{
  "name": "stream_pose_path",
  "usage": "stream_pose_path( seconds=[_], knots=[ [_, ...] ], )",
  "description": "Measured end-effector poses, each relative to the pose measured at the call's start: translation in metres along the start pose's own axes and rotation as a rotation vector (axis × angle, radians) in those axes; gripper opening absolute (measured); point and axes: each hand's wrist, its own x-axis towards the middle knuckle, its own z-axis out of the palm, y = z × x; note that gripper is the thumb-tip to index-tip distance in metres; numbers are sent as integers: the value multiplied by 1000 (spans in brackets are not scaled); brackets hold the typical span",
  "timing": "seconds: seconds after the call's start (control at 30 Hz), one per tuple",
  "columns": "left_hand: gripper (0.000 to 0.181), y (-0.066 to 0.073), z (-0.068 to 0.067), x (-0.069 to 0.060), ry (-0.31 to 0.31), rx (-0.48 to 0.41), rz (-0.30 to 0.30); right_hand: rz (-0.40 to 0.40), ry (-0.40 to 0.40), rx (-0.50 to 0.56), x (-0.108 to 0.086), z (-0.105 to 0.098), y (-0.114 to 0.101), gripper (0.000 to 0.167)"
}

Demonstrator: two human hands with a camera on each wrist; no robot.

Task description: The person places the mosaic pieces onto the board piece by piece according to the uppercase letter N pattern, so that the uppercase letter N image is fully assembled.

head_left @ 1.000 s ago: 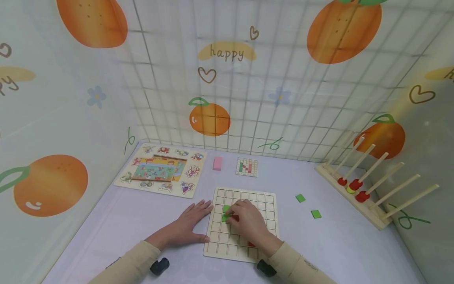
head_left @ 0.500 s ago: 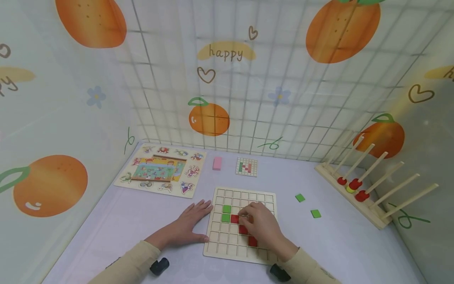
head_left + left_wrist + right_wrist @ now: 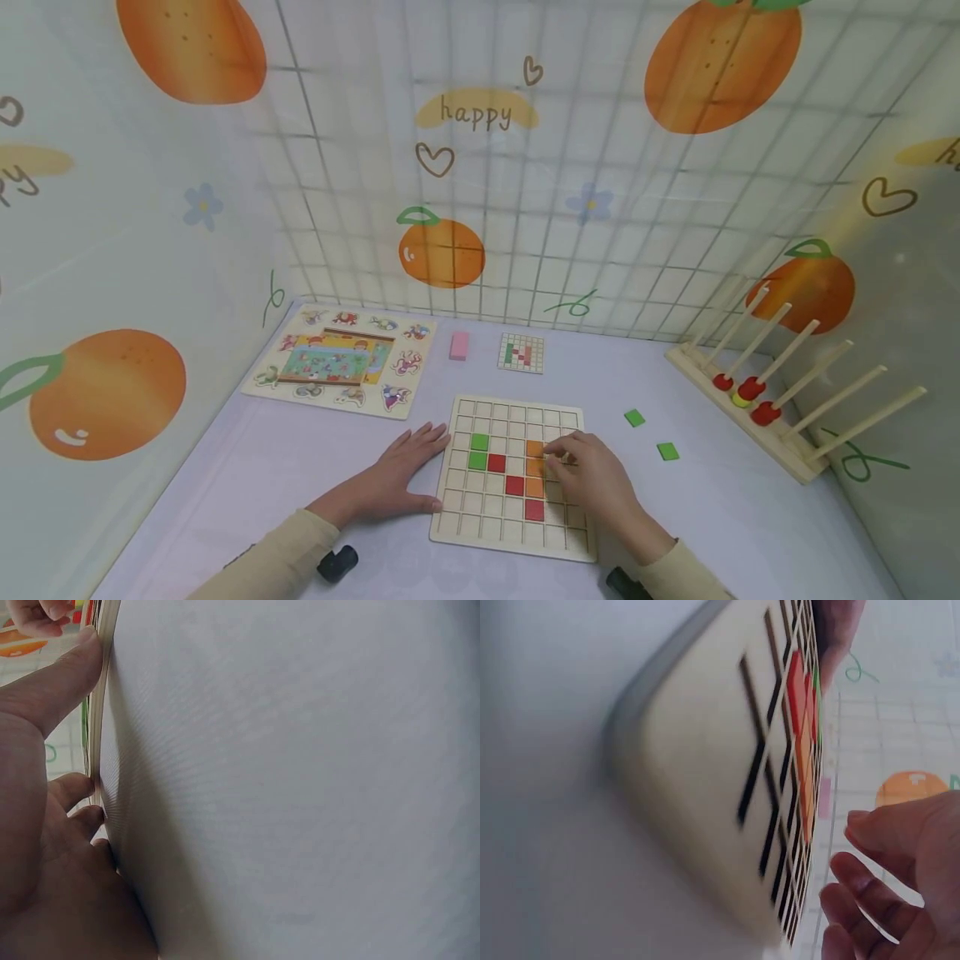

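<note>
A square wooden grid board (image 3: 491,504) lies in the middle of the table in the head view. On it sit two green tiles (image 3: 479,442), a diagonal of red tiles (image 3: 514,485) and a column of orange tiles (image 3: 534,487). My left hand (image 3: 397,475) rests with spread fingers at the board's left side; its thumb and fingertips touch that edge in the left wrist view. Over the board's right part hovers my right hand (image 3: 596,475), beside the orange tiles and partly covering them. In the right wrist view its thumb (image 3: 885,829) and bent fingers stand apart, holding nothing visible.
Two loose green tiles (image 3: 667,452) lie right of the board. Behind it are a small pattern card (image 3: 522,353) and a pink block (image 3: 460,346). An animal picture puzzle (image 3: 337,367) lies back left; a wooden peg rack (image 3: 750,417) with beads stands right.
My right hand has moved rightward from the green tiles, across the board, to beside the orange column. The red tiles and orange tiles came into view. My left hand has stayed put.
</note>
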Motion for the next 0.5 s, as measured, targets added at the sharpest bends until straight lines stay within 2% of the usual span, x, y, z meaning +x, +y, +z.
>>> stream_pose_path(
  seconds=[0.17, 0.33, 0.5],
  knots=[
    [100, 1, 0, -1, 0, 1, 3, 46, 31, -7, -5, -11, 16, 12],
    [99, 2, 0, 0, -3, 1, 0, 135, 16, -8, -9, -25, 33, 14],
    [99, 2, -1, -1, -5, 6, 0, 174, 29, -4, -13, -39, 51, 17]
  ],
)
